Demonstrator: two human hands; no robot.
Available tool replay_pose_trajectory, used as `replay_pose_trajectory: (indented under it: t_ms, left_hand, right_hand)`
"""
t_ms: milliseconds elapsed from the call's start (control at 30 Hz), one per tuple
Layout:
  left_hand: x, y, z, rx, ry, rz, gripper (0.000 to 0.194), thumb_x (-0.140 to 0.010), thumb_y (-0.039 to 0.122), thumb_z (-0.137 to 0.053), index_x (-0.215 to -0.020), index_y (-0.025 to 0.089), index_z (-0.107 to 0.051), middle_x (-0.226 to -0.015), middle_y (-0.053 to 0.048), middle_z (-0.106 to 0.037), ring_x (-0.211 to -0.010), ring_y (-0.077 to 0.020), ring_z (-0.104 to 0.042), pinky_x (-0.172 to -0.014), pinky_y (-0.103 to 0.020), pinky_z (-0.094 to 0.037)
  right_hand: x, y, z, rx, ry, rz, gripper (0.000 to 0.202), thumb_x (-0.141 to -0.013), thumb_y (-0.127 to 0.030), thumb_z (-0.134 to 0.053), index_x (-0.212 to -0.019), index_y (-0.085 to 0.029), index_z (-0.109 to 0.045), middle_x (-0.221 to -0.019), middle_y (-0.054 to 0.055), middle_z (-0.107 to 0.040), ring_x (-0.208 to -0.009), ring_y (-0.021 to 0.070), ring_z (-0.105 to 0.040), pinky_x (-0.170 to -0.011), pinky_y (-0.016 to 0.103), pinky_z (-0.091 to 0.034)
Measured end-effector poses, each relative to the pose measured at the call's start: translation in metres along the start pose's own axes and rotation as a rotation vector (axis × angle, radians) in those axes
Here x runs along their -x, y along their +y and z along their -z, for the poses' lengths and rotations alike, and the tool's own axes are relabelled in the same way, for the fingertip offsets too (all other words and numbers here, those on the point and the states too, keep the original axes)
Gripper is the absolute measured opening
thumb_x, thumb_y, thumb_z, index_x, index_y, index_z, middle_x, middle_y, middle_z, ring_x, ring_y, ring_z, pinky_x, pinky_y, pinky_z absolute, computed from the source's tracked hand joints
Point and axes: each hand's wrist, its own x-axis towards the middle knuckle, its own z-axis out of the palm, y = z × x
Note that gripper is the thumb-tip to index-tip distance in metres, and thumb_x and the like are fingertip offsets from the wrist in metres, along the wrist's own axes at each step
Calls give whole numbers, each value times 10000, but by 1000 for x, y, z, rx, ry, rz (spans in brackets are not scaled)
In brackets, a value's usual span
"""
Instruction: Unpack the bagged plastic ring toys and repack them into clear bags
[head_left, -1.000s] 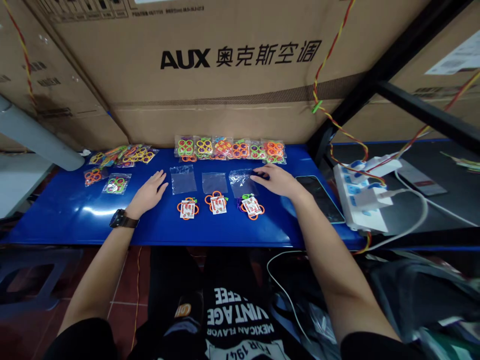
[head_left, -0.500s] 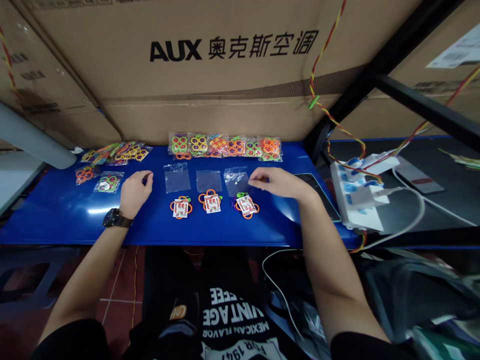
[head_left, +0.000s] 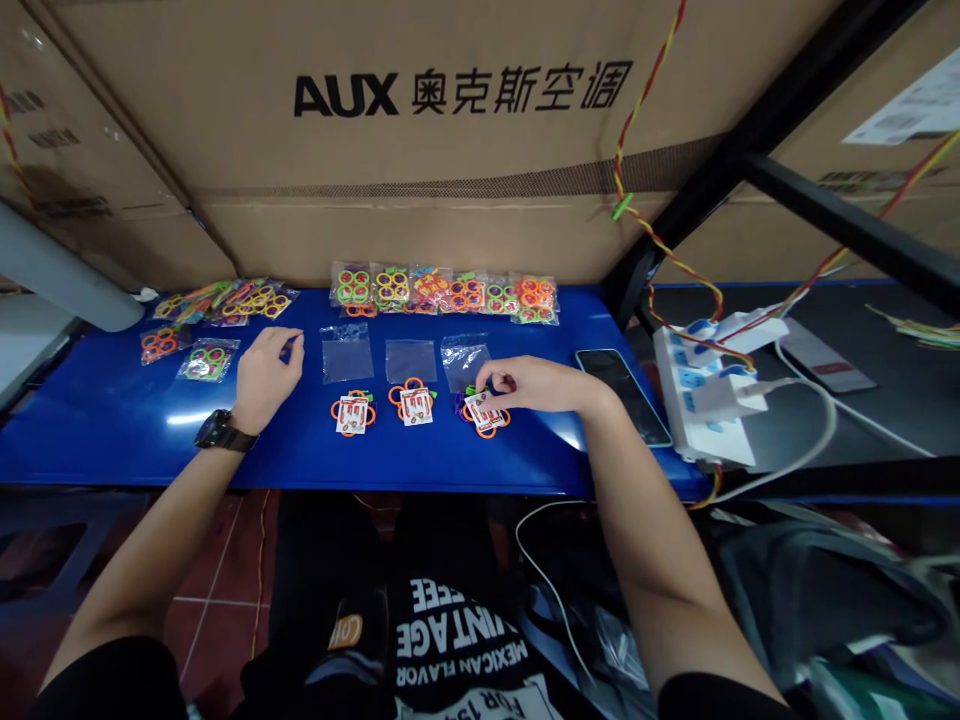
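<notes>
Orange plastic rings with a small printed card on top, that's the right-hand ring set [head_left: 484, 412] your right hand [head_left: 532, 384] is on now, fingertips curled down and pinching at its far edge, right where it sits on the blue worktop [head_left: 112, 430] just below the right-hand clear bag [head_left: 464, 362]. Whether you've actually got the card off the surface I can't tell from here. Your left hand [head_left: 264, 378] rests loosely curled on the worktop with nothing in it, thumb and forefinger nearly meeting, just left of the left-hand clear bag [head_left: 346, 352]. Two more ring sets, the left one [head_left: 352, 413] and the middle one [head_left: 412, 403], lie in a row with yours, each under its own bag, the middle bag [head_left: 410, 360] between the others. These pieces look very light and stiff, thin hoops that should slide easily on that glossy surface, and the loose card could slip off them, so pinch card and rings together at an edge. The bags look flimsy and slick; take one by its open rim. Filled packets [head_left: 442, 291] line the back by the cardboard box [head_left: 450, 130], and a phone [head_left: 622, 395] lies just right of your wrist.
</notes>
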Motion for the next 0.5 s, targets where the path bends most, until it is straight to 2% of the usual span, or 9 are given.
replay_pose_trajectory:
  t_ms: [100, 200, 300, 400, 500]
  left_hand:
    - [-6, 23, -2, 85, -22, -99, 306, -1061, 369, -513, -1215, 207, -721, -1244, -109, -738, -1184, -266, -686, -1089, -436, -533]
    - [-16, 54, -13, 169, -98, -199, 317, -1042, 364, -579, -1285, 202, -703, -1278, -111, -721, -1232, -270, -651, -1126, -467, -507]
    - [-34, 85, -33, 258, -216, -336, 331, -1009, 360, -645, -1291, 198, -709, -1329, -118, -707, -1277, -277, -620, -1157, -485, -473]
    - [-55, 112, -58, 323, -431, -522, 216, -985, 276, -639, -1158, 209, -750, -1356, -94, -718, -1306, -268, -613, -1184, -484, -436]
    - [-71, 133, -81, 336, -482, -534, 333, -938, 347, -716, -1234, 194, -733, -1298, -121, -742, -1244, -290, -636, -1127, -467, -467]
  right_hand:
    - [-2, 1, -2, 24, -8, -6, 440, -874, -660, -737, -975, -232, -733, -714, -48, -534, -628, 129, -459, -603, 291, -294]
    - [-3, 1, -2, 0, -10, 0, 460, -856, -668, -748, -936, -218, -705, -710, -50, -523, -623, 124, -441, -596, 286, -293]
    - [-2, 1, 2, -79, -61, 43, 466, -848, -673, -757, -872, -215, -673, -681, -61, -476, -610, 117, -405, -576, 280, -296]
    - [2, 3, 10, -155, -133, 92, 452, -858, -666, -758, -825, -225, -665, -648, -71, -438, -598, 109, -376, -564, 274, -296]
    - [6, 8, 17, -226, -128, 126, 449, -855, -665, -763, -815, -232, -649, -654, -66, -494, -609, 110, -417, -585, 277, -340]
